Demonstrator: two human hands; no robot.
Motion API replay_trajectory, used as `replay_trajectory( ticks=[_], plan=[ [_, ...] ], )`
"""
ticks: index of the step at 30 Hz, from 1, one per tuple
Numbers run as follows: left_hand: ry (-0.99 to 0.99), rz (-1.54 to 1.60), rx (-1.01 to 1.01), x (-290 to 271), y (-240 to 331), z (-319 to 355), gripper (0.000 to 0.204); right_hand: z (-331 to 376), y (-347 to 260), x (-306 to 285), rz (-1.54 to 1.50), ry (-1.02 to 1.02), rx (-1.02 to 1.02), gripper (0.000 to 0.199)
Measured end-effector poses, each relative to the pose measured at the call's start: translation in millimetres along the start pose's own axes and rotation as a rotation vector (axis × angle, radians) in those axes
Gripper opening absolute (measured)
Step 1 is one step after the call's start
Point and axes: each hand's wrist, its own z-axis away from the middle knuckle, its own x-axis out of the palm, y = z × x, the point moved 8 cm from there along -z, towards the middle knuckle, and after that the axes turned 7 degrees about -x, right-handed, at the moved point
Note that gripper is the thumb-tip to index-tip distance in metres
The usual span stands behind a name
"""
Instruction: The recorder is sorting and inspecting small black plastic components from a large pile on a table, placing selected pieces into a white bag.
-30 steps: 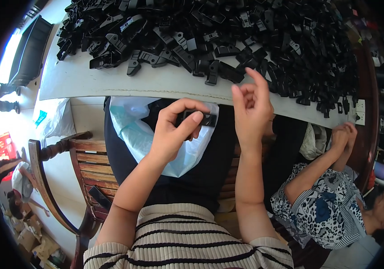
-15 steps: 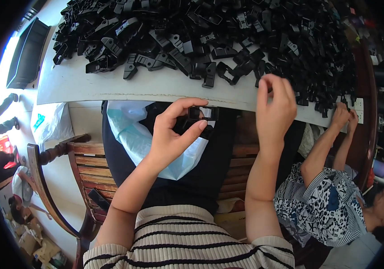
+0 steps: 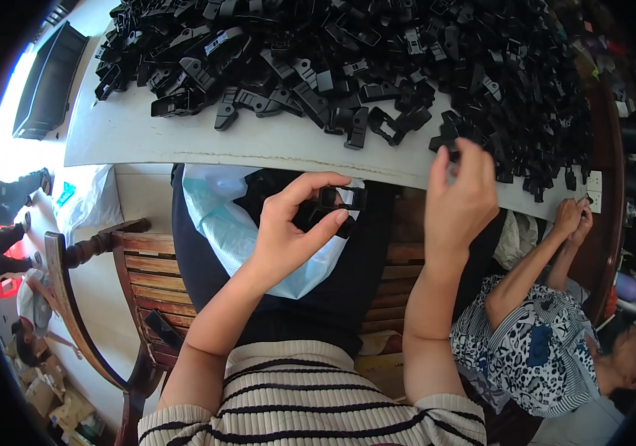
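Observation:
My left hand (image 3: 284, 227) is closed on a black plastic housing (image 3: 342, 198) with a rectangular opening, pinched between thumb and fingers just off the table's front edge. A white-and-teal plastic bag (image 3: 218, 223) lies on my lap beneath that hand, with black pieces inside. To the right, my right hand (image 3: 463, 193) reaches over the table edge at the small black parts (image 3: 485, 141). Its thumb and fingers are a little apart, and I see nothing held between them. Larger black housings (image 3: 310, 100) are heaped across the pale table (image 3: 154, 137).
At the right, another person's hands (image 3: 572, 221) work at the table corner beside a white power strip (image 3: 594, 189). A wooden bench (image 3: 154, 264) is under me, its curved armrest (image 3: 84, 320) on my left. A black bin (image 3: 50, 82) stands at the far left.
My right hand has opened slightly from a pinch and moved a little right and down. The left hand with the housing has shifted slightly right and down.

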Motion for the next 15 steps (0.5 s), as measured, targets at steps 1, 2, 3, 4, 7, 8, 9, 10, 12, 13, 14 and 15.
replay_trajectory(
  ticks=[1, 2, 3, 4, 7, 8, 9, 10, 12, 13, 14, 15],
  plan=[
    [0.0, 0.001, -0.002, 0.7, -0.6, 0.3, 0.034, 7.6, -8.5, 1.0, -0.016, 0.001, -0.081, 0.018],
    [-0.005, 0.001, -0.006, 2.0, -1.6, 0.3, 0.034, 13.6, -15.3, 5.9, 0.0, -0.004, -0.153, 0.017],
    [-0.009, 0.001, -0.011, 3.0, -2.3, 0.7, 0.034, 19.4, -21.8, 10.1, 0.015, -0.009, -0.225, 0.017],
    [-0.009, 0.002, -0.012, 2.9, -2.7, 1.2, 0.034, 23.6, -23.1, 16.2, -0.063, -0.069, -0.227, 0.022],
    [-0.029, -0.008, -0.035, 3.8, -5.1, 2.8, 0.034, 26.7, -18.2, 20.5, -0.2, -0.13, -0.182, 0.029],
    [-0.032, -0.018, -0.036, 3.6, -6.3, 3.2, 0.034, 25.3, -16.5, 19.4, -0.201, -0.129, -0.183, 0.029],
    [-0.034, -0.028, -0.036, 3.5, -6.7, 3.5, 0.034, 23.1, -15.0, 20.2, -0.137, -0.157, -0.202, 0.032],
    [-0.034, -0.028, -0.036, 3.6, -5.9, 3.9, 0.034, 21.5, -12.8, 21.9, -0.074, -0.185, -0.22, 0.035],
    [-0.042, 0.006, -0.078, 4.4, -7.5, 4.2, 0.034, 20.2, -9.5, 25.1, -0.073, -0.178, -0.227, 0.034],
    [-0.04, 0.005, -0.078, 4.2, -7.6, 4.2, 0.034, 17.8, -10.5, 23.2, -0.104, -0.155, -0.221, 0.032],
    [-0.043, -0.008, -0.071, 4.7, -7.4, 3.8, 0.034, 16.4, -10.9, 21.3, -0.134, -0.133, -0.214, 0.031],
    [-0.047, -0.021, -0.065, 5.4, -7.0, 3.7, 0.034, 17.3, -11.2, 20.5, -0.136, -0.133, -0.214, 0.031]
  ],
)
